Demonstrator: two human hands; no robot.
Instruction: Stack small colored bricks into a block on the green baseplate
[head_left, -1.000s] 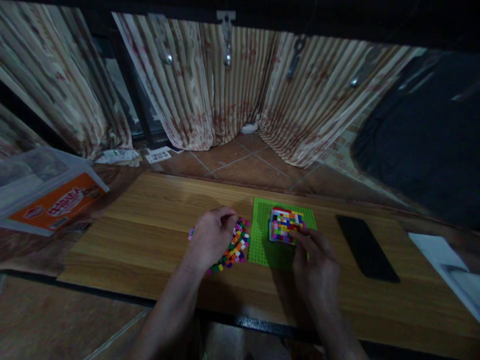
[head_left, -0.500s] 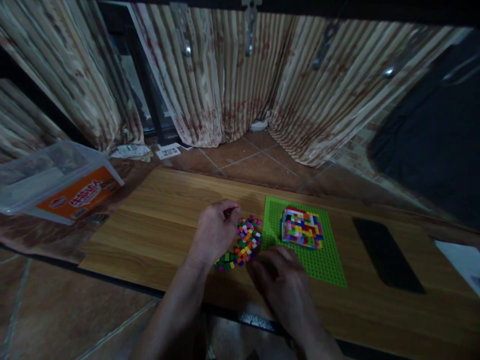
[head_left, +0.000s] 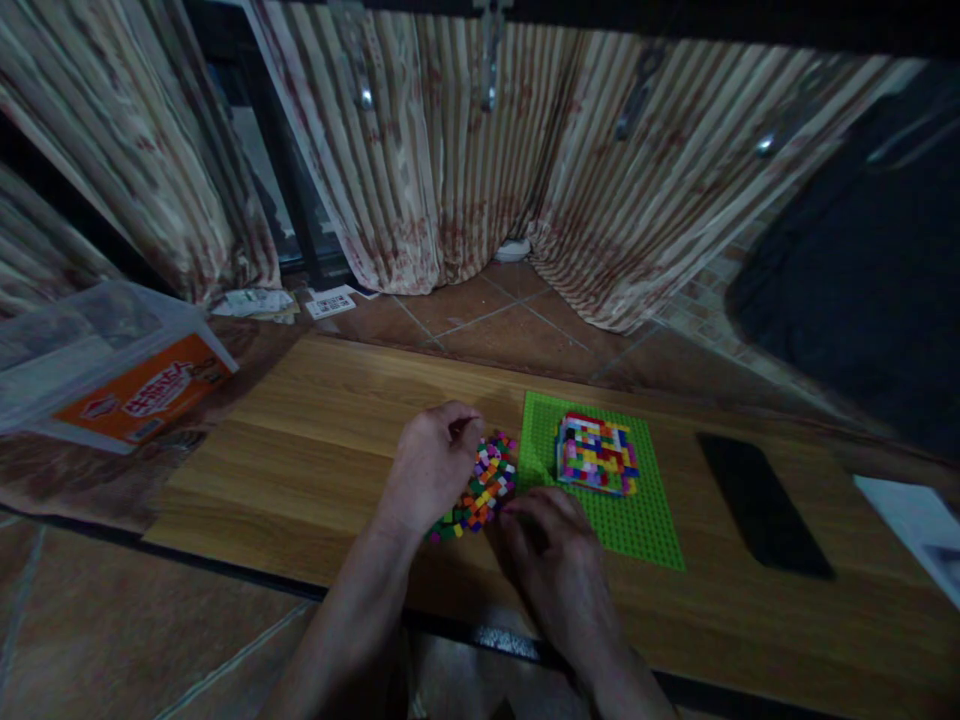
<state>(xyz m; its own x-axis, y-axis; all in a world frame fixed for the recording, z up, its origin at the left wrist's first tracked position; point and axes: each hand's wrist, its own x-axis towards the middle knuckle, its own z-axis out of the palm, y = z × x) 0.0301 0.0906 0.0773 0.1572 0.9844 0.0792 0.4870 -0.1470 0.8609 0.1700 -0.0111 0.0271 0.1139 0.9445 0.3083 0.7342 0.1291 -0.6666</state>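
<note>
1. The left hand point(head_left: 431, 468) hangs above the left edge of a loose pile of tiny multicoloured plastic bricks point(head_left: 491, 485), covering part of it. Its fingers are curled, thumb close to the index finger; whether that grip has a brick in it, I cannot tell.
2. The right hand point(head_left: 559, 545) is at the pile's lower right edge, over the near left part of a flat, studded, bright green plastic baseplate point(head_left: 649, 530). Thumb and index finger are drawn together beside the bricks; a pinkish spot shows at the tips, but I cannot tell whether the grip has closed on a piece.
3. On the baseplate, toward its far side, sits a low rectangular block built of red, yellow, white, blue and purple bricks point(head_left: 598, 455). Both hands are apart from it.
4. The pile lies just left of the baseplate, directly on the brown wood-grain counter point(head_left: 300, 440).
5. Right of the baseplate lies a thin black rectangular slab point(head_left: 761, 505), and beyond it a white sheet point(head_left: 904, 515).
6. Left of the counter stands a translucent plastic tub with an orange label point(head_left: 150, 390).
</note>
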